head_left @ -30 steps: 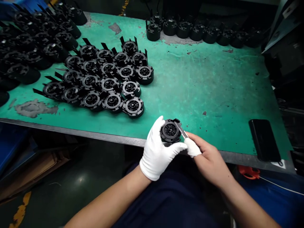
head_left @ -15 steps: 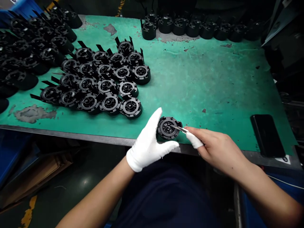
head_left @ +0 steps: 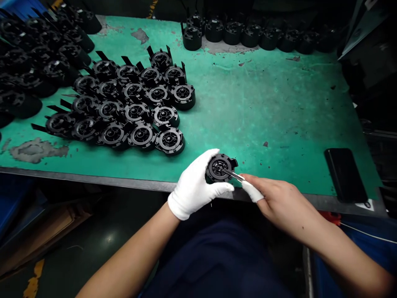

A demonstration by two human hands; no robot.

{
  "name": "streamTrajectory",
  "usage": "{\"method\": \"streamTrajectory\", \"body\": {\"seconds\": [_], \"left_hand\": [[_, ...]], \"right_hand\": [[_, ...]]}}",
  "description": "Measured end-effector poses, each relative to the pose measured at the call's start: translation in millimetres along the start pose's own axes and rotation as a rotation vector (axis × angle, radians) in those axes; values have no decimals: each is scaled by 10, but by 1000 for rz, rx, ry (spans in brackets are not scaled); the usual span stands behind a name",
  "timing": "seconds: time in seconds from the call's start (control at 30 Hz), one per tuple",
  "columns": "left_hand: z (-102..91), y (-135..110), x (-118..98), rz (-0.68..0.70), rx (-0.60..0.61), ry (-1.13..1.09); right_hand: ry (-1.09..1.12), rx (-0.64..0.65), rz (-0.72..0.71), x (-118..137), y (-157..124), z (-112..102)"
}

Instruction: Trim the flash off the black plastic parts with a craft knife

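Observation:
My left hand (head_left: 195, 186), in a white glove, grips a round black plastic part (head_left: 219, 167) just above the near edge of the green table (head_left: 263, 107). My right hand (head_left: 279, 203), bare except for a white cot on the forefinger, pinches a thin metal blade (head_left: 233, 175). The blade's tip rests on the face of the part near its centre.
Several rows of like black parts (head_left: 130, 107) lie on the table to the left, and more are heaped at the far left (head_left: 34, 58). Another row (head_left: 248, 35) lines the far edge. A black phone (head_left: 345, 174) lies at the right near the table's front edge.
My left fingers have closed round the part again after spreading, and the blade tip has stayed on its face. The view has shifted slightly.

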State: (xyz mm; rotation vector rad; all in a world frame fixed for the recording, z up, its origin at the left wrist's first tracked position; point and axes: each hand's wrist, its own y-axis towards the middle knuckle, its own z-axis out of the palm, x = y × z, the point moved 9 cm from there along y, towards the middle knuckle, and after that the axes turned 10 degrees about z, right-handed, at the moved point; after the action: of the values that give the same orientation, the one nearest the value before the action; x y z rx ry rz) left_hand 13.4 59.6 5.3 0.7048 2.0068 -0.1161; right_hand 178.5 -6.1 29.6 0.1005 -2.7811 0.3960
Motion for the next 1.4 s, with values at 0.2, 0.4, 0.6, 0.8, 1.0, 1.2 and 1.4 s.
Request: {"method": "streamTrajectory", "body": {"seconds": [0.2, 0.4, 0.6, 0.8, 1.0, 1.2, 1.4], "left_hand": [[0, -20, -20, 1, -67, -10], [37, -89, -54, -43, -147, -18], [46, -104, -106, -36, -195, -1], [51, -122, -176, 9, -261, 56], [76, -149, -151, 33, -276, 109], [83, -148, -152, 33, -278, 119], [75, -137, -172, 62, -286, 122]], "right_hand": [[-64, -35, 22, 2, -42, -5], [85, -50, 37, 147, -199, 186], [294, -93, 103, -2, -201, 117], [188, -108, 80, -161, -5, 51], [10, -125, 39, -148, 41, 38], [-75, -162, 28, -120, 24, -7], [-102, -192, 29, -95, -16, -21]]}}
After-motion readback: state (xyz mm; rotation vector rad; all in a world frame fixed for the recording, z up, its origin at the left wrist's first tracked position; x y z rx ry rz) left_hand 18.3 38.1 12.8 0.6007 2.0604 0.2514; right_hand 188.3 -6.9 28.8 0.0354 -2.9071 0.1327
